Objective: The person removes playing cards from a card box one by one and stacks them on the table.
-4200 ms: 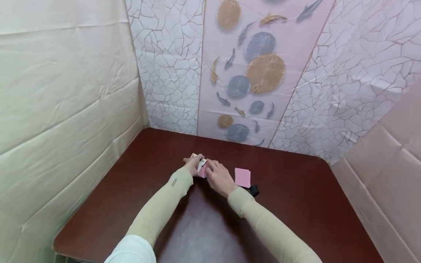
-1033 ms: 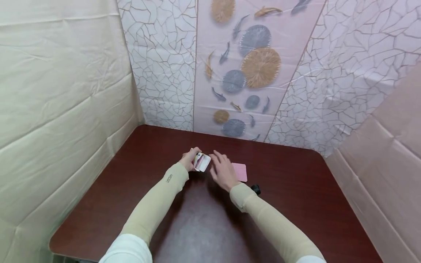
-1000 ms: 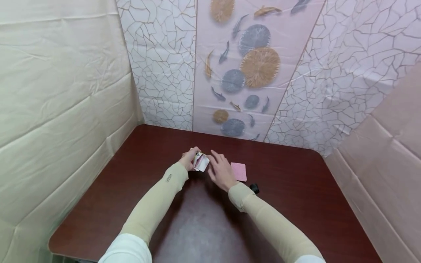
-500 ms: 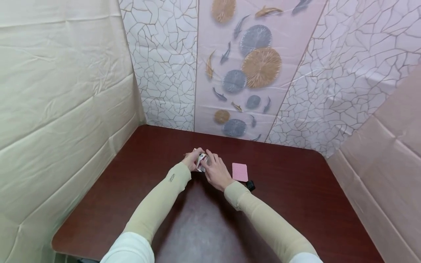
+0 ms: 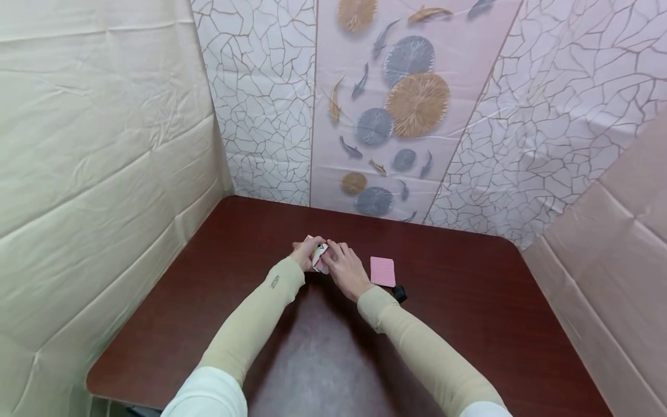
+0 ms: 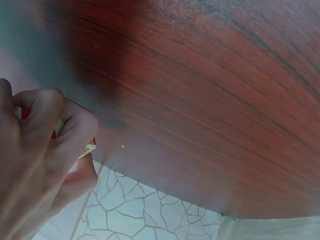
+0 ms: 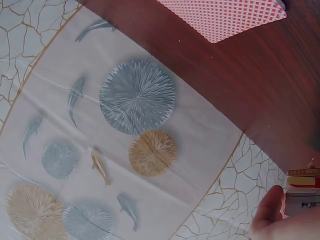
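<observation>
A white playing-card box (image 5: 319,253) with a dark mark on its face sits tilted between both hands near the middle of the table. My left hand (image 5: 306,252) grips it from the left side; in the left wrist view, curled fingers (image 6: 65,125) cover most of the red and yellow carton (image 6: 89,149). At the box's near right end, my right hand (image 5: 348,273) has its thumb and fingers on the white flap. The right wrist view catches only the edge of the box (image 7: 303,182) beside a fingertip. Fingers hide the flap's exact position and the contents.
A stack of pink checkered playing cards (image 5: 383,271) lies right of my right hand. Beside my right wrist is a small black object (image 5: 399,293). The dark red table (image 5: 469,324) meets patterned cloth walls (image 5: 266,116) at its back edge.
Earlier, pink cards showed at the box's mouth; later the white flap stood out. My right hand has since moved left from beside the box onto its flap. The left hand keeps its grip.
</observation>
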The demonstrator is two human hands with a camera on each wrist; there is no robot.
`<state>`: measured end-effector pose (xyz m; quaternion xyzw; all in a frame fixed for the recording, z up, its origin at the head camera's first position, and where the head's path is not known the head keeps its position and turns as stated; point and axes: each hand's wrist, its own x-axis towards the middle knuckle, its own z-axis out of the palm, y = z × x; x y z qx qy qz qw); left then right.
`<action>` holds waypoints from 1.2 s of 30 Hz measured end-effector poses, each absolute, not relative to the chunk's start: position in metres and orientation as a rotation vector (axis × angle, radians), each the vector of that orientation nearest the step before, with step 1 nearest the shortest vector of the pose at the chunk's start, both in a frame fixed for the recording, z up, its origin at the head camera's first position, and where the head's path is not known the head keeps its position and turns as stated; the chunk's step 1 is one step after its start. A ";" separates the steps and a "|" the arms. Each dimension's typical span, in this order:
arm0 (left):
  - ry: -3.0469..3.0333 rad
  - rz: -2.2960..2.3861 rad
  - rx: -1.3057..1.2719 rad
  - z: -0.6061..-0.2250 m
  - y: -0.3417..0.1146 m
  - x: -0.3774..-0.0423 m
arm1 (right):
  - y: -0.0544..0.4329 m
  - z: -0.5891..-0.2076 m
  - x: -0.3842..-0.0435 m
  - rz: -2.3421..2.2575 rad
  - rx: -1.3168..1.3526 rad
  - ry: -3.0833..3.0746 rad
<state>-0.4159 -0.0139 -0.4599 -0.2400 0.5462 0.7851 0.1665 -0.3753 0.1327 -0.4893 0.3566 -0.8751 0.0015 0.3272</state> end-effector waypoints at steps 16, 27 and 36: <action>1.603 2.266 -0.724 -0.460 -0.001 -0.414 | 0.142 -0.484 -0.365 0.097 0.909 -2.344; 1.565 2.344 -0.743 -0.464 -0.015 -0.420 | 0.151 -0.489 -0.371 -0.090 0.913 -2.450; 1.579 2.338 -0.774 -0.461 -0.019 -0.417 | 0.175 -0.497 -0.375 -0.001 0.909 -2.535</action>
